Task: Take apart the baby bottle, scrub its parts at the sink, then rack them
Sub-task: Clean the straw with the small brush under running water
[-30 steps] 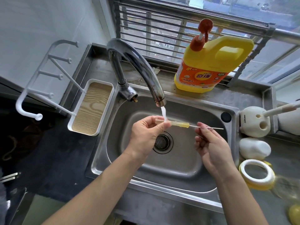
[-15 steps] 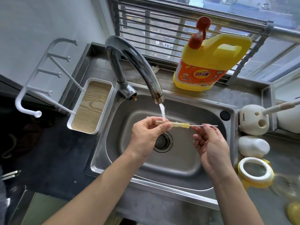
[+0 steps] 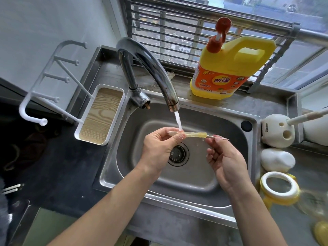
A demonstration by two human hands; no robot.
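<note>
We record, nearest at right on the counter, a yellow ring (image 3: 279, 189) with a white rim; ahead of it the sink (image 3: 177, 199), its drain (image 3: 177, 154) partly masked by the left hand (image 3: 159, 148); that hand pinches the left end of the straw (image 3: 195, 134), which lies level over the drain, its held end under the water (image 3: 178, 121) from the tap (image 3: 150, 68); the right hand (image 3: 225, 160) pinches a thin rod (image 3: 220, 138) protruding from the straw's right end; a white rack (image 3: 99, 118) stands left of the sink; a white holder (image 3: 276, 132) stands right, lettering unreadable; farthest, a yellow jug (image 3: 229, 68), labelled "KEON".
</note>
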